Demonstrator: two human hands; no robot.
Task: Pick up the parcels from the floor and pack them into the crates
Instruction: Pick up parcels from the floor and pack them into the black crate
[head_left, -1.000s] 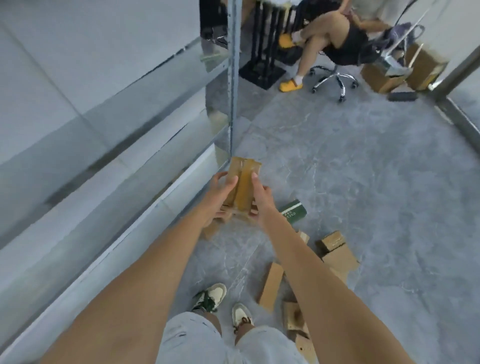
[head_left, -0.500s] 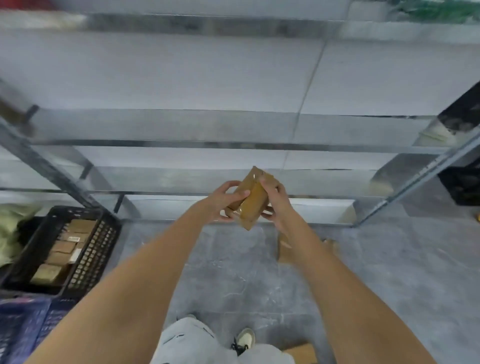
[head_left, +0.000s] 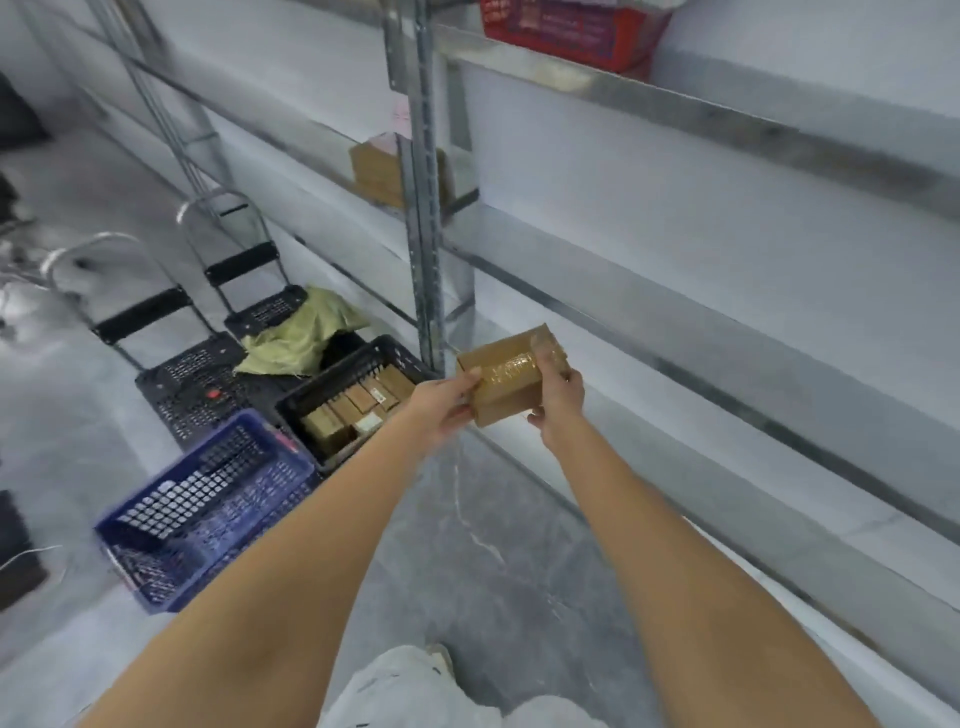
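Brown taped parcel (head_left: 506, 378) held up in the air in front of the metal shelving (head_left: 675, 291), between both hands. Left hand (head_left: 441, 408) gripping its left end, thumb on top, fingers curled underneath. Right hand (head_left: 558, 397) gripping its right end, fingers curled over the top edge, thumb below. Clear tape glinting across the upper face of the parcel; whether 1 parcel or 2 pressed together, cannot tell.

Down to the left, on the grey floor (head_left: 483, 545), black crate (head_left: 400, 358) with a row of brown parcels (head_left: 358, 405) packed inside, standing on edge. Touching its near-left side, blue crate (head_left: 208, 509), blurred, contents not clear. Behind the black crate, crumpled yellow-green sack (head_left: 301, 332). Further left, 2 folding hand trolleys (head_left: 202, 379) with black perforated platforms and metal handles.

On a shelf past the upright post (head_left: 423, 208), cardboard box (head_left: 382, 169), partly hidden by the post. On the top shelf, red crate (head_left: 571, 28). At the bottom edge, light shorts (head_left: 415, 691) and a shoe tip.
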